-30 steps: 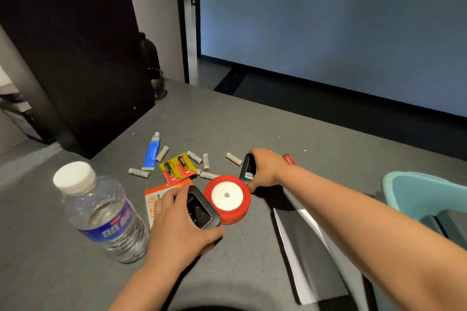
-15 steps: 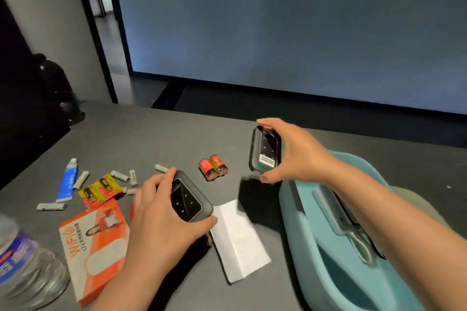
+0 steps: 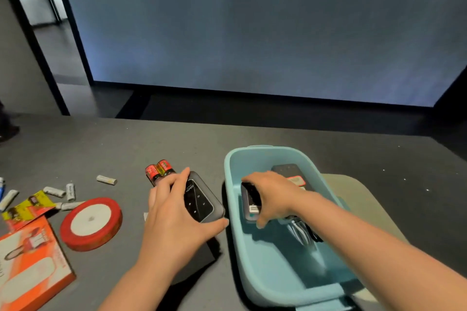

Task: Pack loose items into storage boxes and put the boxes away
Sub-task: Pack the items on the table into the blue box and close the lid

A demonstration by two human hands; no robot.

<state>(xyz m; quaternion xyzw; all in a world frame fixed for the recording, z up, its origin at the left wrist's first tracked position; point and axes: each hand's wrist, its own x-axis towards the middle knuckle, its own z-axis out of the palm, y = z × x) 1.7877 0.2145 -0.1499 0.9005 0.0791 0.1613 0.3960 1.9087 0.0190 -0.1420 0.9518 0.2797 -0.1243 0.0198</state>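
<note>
Packing is mid-step: both hands carry one dark pocket-sized device each, and the right one is at the point of delivery.

Nearest, the left hand [image 3: 177,212] wraps its fingers [image 3: 161,190] over the top edge of a dark device with touch icons [image 3: 199,199], thumb under its near corner. Firm grip. It appears held just above the table [image 3: 101,149], just left of the blue box's rim, not yet over the opening.

Right of that thumb, the blue box [image 3: 255,283] sits open. The right hand [image 3: 274,197] is down inside it, fingers curled around a second dark device [image 3: 249,207] with a pale label at its near end. Whether that device already touches the box floor I cannot tell. Beyond the right knuckles, another flat black gadget [image 3: 290,170] lies at the far end of the box; something stringy, perhaps a cable [image 3: 302,232], lies under the wrist. Blurred.

Just past the left fingertips: two red batteries [image 3: 159,171], side by side, close to them or touching.

Well left of the left hand: a red ribbon spool [image 3: 91,222], an orange carton [image 3: 27,260], a yellow battery pack [image 3: 30,206], scattered pale batteries [image 3: 106,179].

Judgement: next move is for the right hand to let go and clear out, then the left carries its device over the rim into the free floor near the wall. Needs space made first; both hands in the box would crowd. Much loose stock remains, so the task is early.
</note>
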